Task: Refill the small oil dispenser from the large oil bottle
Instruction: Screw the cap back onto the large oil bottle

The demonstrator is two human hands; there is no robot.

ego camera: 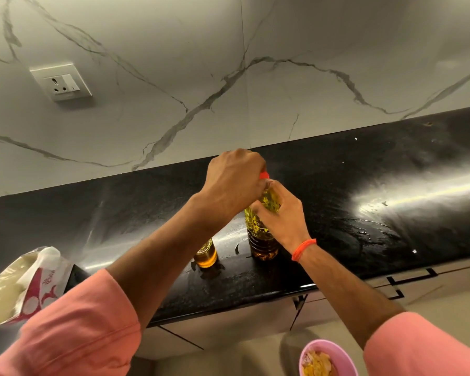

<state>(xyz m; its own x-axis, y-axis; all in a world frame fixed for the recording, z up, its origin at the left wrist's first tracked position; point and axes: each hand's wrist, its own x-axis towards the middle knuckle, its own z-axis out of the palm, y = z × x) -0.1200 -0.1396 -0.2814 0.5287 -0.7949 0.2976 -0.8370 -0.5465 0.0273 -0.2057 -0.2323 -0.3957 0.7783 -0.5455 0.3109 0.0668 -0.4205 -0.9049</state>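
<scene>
**Both hands on the oil bottle**

L to R on the black counter [337, 185]: an open bag [25, 283] at the edge; small oil dispenser [206, 253], upright, partly behind the forearm; large oil bottle [263, 240] upright just beside it. Left hand [234, 183] is wrapped over the red cap [264, 175]; right hand [282, 213], w/ orange wrist thread [303, 249], grasps the bottle's upper body.

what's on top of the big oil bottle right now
A red cap sits on the large oil bottle, only its edge showing. The left hand covers the rest, so whether it is screwed on or loose cannot be seen. The right hand grips the bottle's upper body.
</scene>
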